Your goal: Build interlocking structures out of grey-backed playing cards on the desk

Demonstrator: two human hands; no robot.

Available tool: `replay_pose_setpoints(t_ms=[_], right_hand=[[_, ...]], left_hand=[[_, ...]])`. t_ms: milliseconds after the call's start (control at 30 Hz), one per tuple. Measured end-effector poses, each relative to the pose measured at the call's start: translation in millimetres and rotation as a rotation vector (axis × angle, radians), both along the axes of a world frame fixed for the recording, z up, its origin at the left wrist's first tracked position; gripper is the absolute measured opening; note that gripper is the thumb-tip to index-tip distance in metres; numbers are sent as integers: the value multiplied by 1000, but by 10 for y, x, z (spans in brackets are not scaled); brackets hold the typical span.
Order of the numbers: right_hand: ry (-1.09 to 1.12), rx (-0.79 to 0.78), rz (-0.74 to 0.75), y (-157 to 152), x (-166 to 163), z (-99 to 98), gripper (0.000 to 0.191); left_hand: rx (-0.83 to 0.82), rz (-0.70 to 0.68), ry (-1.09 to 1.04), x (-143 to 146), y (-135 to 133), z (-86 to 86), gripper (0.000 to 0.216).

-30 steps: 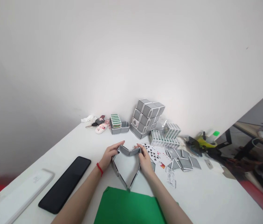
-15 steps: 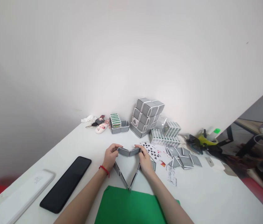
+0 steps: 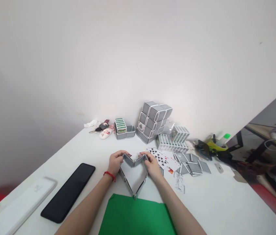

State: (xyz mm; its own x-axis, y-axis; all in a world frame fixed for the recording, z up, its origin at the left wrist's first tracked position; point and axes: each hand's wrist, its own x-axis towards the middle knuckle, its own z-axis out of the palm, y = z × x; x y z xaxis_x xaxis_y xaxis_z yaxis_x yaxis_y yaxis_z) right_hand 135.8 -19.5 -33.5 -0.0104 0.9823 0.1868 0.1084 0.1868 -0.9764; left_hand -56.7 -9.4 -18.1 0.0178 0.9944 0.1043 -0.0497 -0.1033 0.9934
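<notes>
My left hand point(image 3: 115, 162) and right hand point(image 3: 153, 165) are both curled around the top of a heart-shaped card frame point(image 3: 129, 160), fingers pinching its two upper lobes from outside, thumbs toward the dip in the middle. The frame is built of folded grey-backed playing cards and stands on edge on the white bench point(image 3: 91, 150), its pointed tip touching the far edge of a green sheet point(image 3: 138, 215) that lies nearest me. A red string circles my left wrist.

Just right of my right hand lie face-up playing cards point(image 3: 162, 158), then a scatter of folded card pieces point(image 3: 192, 167). To the left, well apart, lies a black phone point(image 3: 68, 192). Against the wall stands a stack of card blocks point(image 3: 155, 121), with a bunch of keys point(image 3: 101, 129) farther left.
</notes>
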Motion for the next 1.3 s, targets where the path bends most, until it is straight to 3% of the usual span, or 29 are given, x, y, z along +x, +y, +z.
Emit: replay_pose_setpoints(t_ms=[200, 367, 467, 567, 700, 800, 967, 1167, 1300], right_hand=[[36, -31, 34, -18, 19, 18, 53], [-37, 31, -26, -45, 46, 9, 53], [-6, 77, -7, -62, 105, 44, 58], [13, 141, 105, -91, 241, 127, 63], [-193, 146, 326, -178, 431, 248, 57], [-348, 116, 351, -247, 467, 280, 56], [-428, 103, 281, -282, 406, 257, 46], [-426, 127, 262, -279, 401, 217, 38], [-426, 165, 260, -289, 411, 168, 31]], left_hand=[[-12, 13, 44, -23, 2, 41, 40], [-1, -18, 25, -76, 16, 29, 45], [62, -129, -20, -135, 6, 30, 49], [161, -271, -39, -232, -5, 32, 48], [253, -417, 189, -375, 6, 38, 38], [295, -482, 413, -450, -8, 68, 40], [259, -497, 515, -498, -147, 142, 60], [140, -422, 355, -448, -251, 194, 38], [161, -418, 395, -463, -226, 184, 28]])
